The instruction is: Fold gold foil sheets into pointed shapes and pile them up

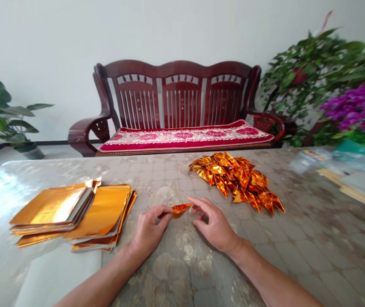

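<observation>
A small folded gold foil piece [181, 209] is held just above the table between both hands. My left hand [148, 231] pinches its left end with thumb and fingers closed. My right hand [212, 226] pinches its right end, fingers curled. To the left lie two stacks of flat gold foil sheets [73, 212]. Behind my right hand sits a pile of several folded gold foil pieces [236, 179].
The table [297, 247] has a patterned glossy cover. A white sheet [57, 277] lies at the near left. Clear plastic bags and flat boards [355, 179] sit at the far right. A wooden bench with a red cushion [182, 111] and potted plants stand behind the table.
</observation>
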The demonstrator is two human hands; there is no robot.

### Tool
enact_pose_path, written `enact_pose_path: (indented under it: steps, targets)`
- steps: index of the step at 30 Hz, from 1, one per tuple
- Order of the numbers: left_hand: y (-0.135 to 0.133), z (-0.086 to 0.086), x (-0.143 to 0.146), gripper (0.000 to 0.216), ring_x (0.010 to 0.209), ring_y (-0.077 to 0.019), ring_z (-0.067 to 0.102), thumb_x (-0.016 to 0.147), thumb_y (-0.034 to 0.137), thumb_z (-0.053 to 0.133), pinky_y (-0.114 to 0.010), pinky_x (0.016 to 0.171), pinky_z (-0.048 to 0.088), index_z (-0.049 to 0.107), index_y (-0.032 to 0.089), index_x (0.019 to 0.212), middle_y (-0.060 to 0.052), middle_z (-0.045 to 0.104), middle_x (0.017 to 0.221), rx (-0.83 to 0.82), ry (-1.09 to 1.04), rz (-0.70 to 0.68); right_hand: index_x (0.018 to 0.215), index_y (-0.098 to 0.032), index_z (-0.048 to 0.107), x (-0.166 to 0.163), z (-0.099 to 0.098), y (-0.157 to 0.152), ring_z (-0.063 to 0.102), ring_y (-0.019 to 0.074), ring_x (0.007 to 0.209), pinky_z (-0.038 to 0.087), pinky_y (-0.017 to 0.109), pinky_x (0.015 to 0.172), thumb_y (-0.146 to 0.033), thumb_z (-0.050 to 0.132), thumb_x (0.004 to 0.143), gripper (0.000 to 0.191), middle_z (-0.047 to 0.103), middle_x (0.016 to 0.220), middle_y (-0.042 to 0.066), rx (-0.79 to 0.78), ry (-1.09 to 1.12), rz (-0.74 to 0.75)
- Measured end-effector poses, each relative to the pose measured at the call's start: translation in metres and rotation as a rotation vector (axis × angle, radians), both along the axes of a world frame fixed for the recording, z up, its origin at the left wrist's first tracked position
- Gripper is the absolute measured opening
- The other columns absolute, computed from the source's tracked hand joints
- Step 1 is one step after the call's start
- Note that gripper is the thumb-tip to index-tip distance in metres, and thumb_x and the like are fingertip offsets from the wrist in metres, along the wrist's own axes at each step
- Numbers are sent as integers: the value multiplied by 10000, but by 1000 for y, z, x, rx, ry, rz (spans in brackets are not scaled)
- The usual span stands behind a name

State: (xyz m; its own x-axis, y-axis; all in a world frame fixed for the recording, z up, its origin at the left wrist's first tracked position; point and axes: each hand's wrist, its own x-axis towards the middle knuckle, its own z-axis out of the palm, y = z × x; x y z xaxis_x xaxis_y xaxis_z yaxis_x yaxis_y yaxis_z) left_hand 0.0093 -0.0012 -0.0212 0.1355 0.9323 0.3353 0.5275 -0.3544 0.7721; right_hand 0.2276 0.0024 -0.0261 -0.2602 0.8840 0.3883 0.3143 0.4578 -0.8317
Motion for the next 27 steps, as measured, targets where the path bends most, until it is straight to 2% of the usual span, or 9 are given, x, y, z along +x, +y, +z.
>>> enact_pose_path:
  steps: [9,27]
  targets:
    - [0,-1,0,128,781,-165,714,863,212,592,-256,743,526,719,226,871,6,773,848,0,-10,-5,1304,-252,571,0,-3,2,622,140,878,558,234,686,-2,523,689,666,606,1072,43,-65,32,-11]
    - [0,-3,-2,124,769,-154,710,872,207,595,-235,712,517,717,224,880,13,774,848,1,-17,-2,1278,-243,592,0,-2,4,624,132,907,539,201,667,29,492,676,668,591,1084,42,-58,11,12]
